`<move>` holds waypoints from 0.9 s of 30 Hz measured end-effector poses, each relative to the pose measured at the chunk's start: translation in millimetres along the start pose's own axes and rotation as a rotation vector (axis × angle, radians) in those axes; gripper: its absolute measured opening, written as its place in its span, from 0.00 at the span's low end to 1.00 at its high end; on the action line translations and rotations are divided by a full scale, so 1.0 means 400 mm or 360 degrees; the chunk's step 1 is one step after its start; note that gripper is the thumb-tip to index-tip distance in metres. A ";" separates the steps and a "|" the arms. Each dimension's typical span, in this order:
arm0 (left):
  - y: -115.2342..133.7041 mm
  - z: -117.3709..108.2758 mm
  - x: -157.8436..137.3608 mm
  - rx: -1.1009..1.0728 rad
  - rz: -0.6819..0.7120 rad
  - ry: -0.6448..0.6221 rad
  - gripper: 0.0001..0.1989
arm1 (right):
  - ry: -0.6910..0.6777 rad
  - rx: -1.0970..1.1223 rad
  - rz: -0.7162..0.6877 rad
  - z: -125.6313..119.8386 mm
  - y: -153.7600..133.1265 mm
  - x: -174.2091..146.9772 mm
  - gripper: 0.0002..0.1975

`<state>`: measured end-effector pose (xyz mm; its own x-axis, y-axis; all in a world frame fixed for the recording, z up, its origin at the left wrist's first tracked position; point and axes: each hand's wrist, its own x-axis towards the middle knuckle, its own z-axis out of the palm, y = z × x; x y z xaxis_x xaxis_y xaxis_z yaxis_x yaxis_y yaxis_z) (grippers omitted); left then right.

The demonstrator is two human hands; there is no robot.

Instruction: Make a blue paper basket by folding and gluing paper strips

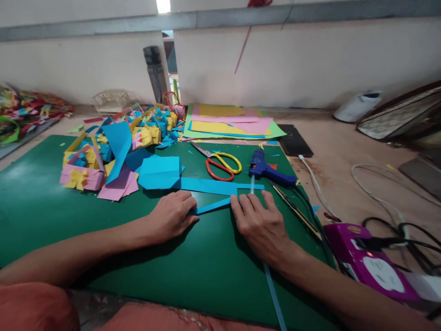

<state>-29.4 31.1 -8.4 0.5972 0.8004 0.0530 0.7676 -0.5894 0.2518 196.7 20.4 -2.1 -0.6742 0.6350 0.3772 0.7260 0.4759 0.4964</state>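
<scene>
So, a narrow blue strip is stretched low across the middle of the surface, just in front of a wider blue strip. Its near end is pinched between thumb and fingers of the left hand. Its other end is covered by the fingertips of the right hand, fingers slightly spread; whether it's gripped underneath can't be made out, since the thumb is hidden.

Looks like the strip is being lined up or straightened, at a guess. For the next move, a light, even hold seems called for, as thin paper could easily be creased.

Beyond the strips, a folded blue paper piece, scissors and a blue glue gun are laid out. Small paper baskets are clustered to the left, coloured sheets are stacked at the back, and a phone is plugged in beside them. The whole setup is backed by a pale wall.
</scene>
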 end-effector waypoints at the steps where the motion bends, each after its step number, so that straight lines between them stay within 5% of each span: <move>1: 0.000 0.001 0.002 -0.0082 -0.0019 -0.0007 0.07 | 0.0019 0.0006 -0.0002 0.001 0.000 -0.001 0.14; 10: -0.005 -0.011 0.028 -0.0979 -0.0334 0.0012 0.06 | 0.0309 0.0212 0.0001 -0.026 0.028 0.005 0.12; 12: 0.001 -0.028 0.036 -0.1367 -0.0501 -0.0033 0.10 | 0.0436 0.0560 0.0126 -0.042 0.047 0.010 0.13; 15: 0.024 -0.062 0.043 -0.1733 -0.0749 -0.0054 0.10 | 0.0524 0.1438 0.0608 -0.062 0.081 0.023 0.14; 20: 0.071 -0.087 0.041 -0.2072 -0.0803 -0.0029 0.12 | 0.0484 0.2629 0.1228 -0.075 0.116 0.051 0.09; 27: 0.098 -0.074 0.052 -0.2381 -0.0724 -0.0093 0.13 | 0.0242 0.2913 0.1285 -0.084 0.099 0.071 0.25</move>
<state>6.1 28.1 31.3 0.4231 0.8481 -0.3190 -0.0194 0.3604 0.9326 201.6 36.7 54.6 -0.1157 0.9798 0.1629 -0.0022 0.1638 -0.9865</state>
